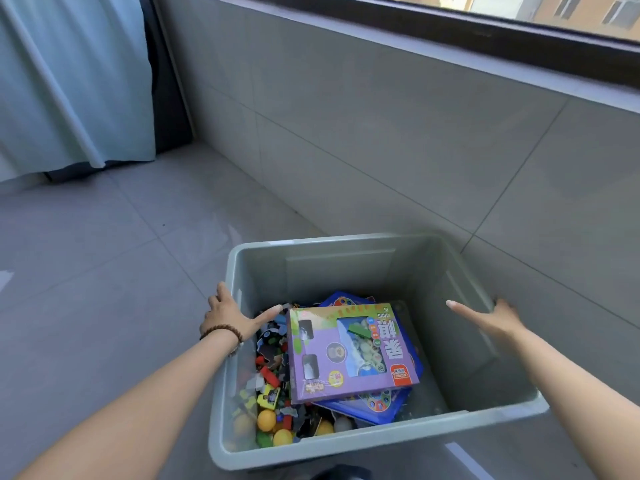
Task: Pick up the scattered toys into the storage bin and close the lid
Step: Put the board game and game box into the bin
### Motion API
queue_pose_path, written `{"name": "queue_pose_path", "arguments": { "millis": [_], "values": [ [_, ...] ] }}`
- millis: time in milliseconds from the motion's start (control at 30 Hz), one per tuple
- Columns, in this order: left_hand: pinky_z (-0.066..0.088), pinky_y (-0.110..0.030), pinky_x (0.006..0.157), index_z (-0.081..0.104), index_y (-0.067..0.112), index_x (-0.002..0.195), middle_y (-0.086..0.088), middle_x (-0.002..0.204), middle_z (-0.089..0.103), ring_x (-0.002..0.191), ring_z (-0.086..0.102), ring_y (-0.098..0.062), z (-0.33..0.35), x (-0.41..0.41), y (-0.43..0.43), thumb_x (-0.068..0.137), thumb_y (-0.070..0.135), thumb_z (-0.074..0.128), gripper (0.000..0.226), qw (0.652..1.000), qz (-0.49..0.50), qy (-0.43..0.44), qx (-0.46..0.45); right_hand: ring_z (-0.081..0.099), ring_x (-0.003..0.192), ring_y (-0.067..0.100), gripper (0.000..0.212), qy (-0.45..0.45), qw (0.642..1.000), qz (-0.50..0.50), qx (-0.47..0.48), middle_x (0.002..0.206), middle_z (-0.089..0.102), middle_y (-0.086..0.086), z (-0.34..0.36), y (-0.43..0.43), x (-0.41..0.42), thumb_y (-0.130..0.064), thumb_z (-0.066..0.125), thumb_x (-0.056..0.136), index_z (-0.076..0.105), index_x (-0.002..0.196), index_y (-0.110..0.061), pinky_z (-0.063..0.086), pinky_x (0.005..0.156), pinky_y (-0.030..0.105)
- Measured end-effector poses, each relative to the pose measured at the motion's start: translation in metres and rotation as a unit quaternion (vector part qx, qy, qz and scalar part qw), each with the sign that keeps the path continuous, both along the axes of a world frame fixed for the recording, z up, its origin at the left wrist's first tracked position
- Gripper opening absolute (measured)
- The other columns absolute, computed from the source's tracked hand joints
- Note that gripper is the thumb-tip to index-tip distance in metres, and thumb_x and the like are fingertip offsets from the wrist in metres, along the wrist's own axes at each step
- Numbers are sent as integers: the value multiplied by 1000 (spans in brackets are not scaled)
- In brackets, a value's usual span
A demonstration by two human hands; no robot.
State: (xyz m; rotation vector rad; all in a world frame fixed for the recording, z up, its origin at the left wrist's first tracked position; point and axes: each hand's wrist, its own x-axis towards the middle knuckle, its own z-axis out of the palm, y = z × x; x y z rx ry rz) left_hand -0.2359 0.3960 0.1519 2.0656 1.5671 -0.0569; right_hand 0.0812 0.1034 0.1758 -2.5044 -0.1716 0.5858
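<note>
head view, looking down, close over bin point(381, 441)

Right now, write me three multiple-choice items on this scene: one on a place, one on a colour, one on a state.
1. Where is the purple box? A) on the floor B) in the bin, atop a blue box C) on the sill
2. The bin's colour? A) grey B) red C) black
3. The bin is: A) lidded B) open-topped C) overturned
1 B: it rests on the blue box inside. 2 A: grey walls. 3 B: toys show, no lid on.
</note>
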Motion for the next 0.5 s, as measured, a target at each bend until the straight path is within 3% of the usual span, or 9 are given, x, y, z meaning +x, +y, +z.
{"name": "queue_pose_path", "arguments": {
  "millis": [100, 200, 333, 500],
  "values": [
    [48, -43, 86, 4, 14, 146, -14, 142, 29, 119, 47, -33, 0, 3, 2, 52, 86, 56, 128, 1000, 14, 15, -4, 53, 117, 33, 101, 33, 999, -9, 16, 129, 54, 15, -1, -3, 5, -56, 83, 54, 44, 131, -4, 44, 99, 40],
    [50, -42, 85, 11, 12, 142, -15, 138, 32, 117, 47, -34, -1, 6, 7, 51, 85, 57, 125, 999, 30, 17, -11, 50, 121, 34, 113, 51, 998, -23, 33, 133, 51, 16, -1, 1, 11, -62, 81, 48, 39, 135, -1, 42, 102, 42],
    [50, -44, 84, 18, 6, 139, -18, 136, 33, 115, 47, -36, -3, 2, 10, 53, 80, 63, 122, 999, 34, 7, -17, 36, 134, 36, 108, 57, 997, -42, 33, 146, 36, 20, 8, 2, 8, -52, 77, 67, 24, 142, 7, 35, 104, 38],
    [47, -45, 82, 24, 6, 137, -21, 132, 40, 113, 48, -38, 15, 3, -2, 56, 77, 64, 114, 999, 28, -23, 21, 36, 134, 35, 117, 51, 995, -60, 55, 147, 33, 18, 38, -23, -3, -59, 76, 64, 19, 144, 5, 36, 104, 41]
  ]
}}
